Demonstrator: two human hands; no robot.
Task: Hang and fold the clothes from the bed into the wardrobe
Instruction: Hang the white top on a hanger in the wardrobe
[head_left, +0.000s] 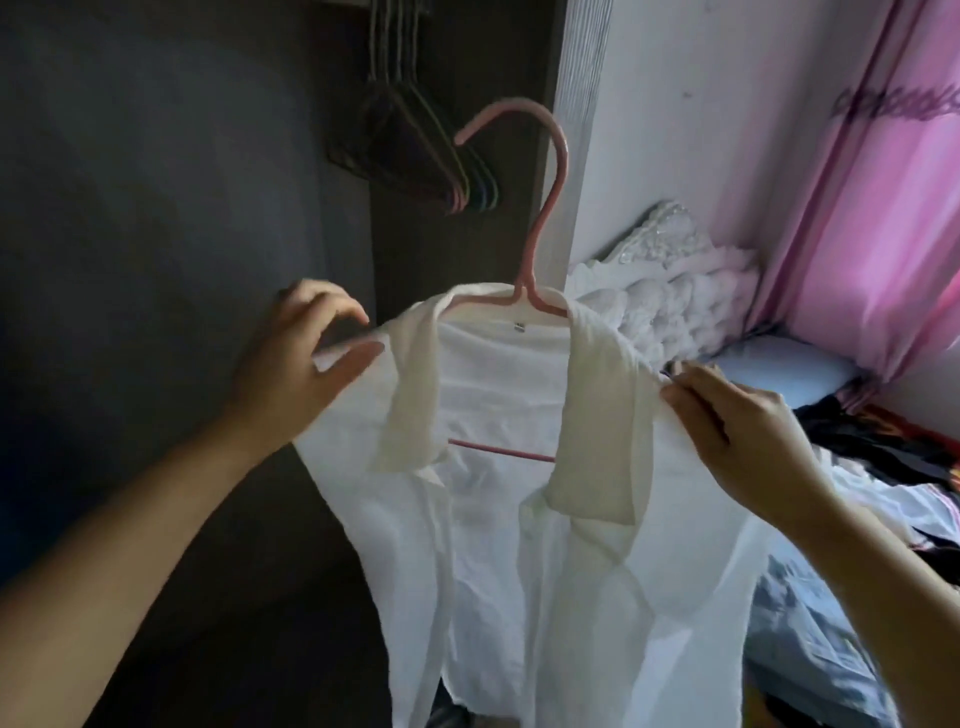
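A white collared shirt (519, 545) hangs on a pink hanger (550, 171), held up in front of the open dark wardrobe (156, 208). My left hand (301, 374) pinches the shirt's left shoulder between thumb and fingers. My right hand (743, 421) pinches the right shoulder at the hanger's end. The hanger's hook points up and left, free of any rail. Its lower bar shows through the open collar. The shirt's lower part runs out of the frame at the bottom.
Several empty hangers (410, 145) hang inside the wardrobe at the top. The bed (857, 519) at right holds dark and light clothes (883, 441) and a blue pillow (784, 369). A white carved headboard (670, 275) and a pink curtain (872, 208) stand behind.
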